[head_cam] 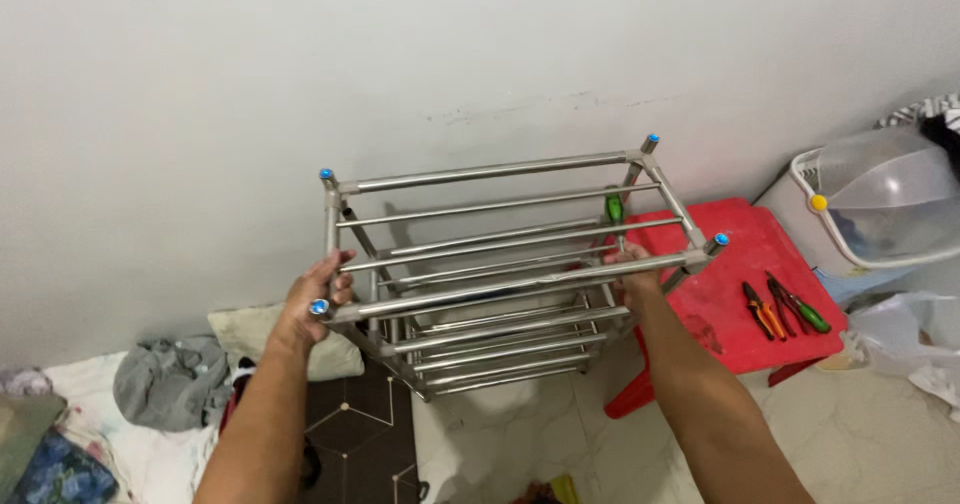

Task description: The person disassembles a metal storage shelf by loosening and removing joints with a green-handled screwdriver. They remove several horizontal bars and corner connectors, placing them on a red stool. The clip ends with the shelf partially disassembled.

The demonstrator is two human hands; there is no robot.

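Both hands grip a steel tube rack (pixel 500 274) held above the floor — the left hand (pixel 312 304) with fingers wrapped round its near left corner, the right hand (pixel 632 269) closed on the front rail. Beyond, pliers (pixel 785 309) lie on a red stool (pixel 745 264) against the white wall (pixel 300 84).

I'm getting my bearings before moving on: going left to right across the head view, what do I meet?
Grey cloth → left hand → metal tube rack → right hand → red plastic stool → pliers → white bin with clear lid.
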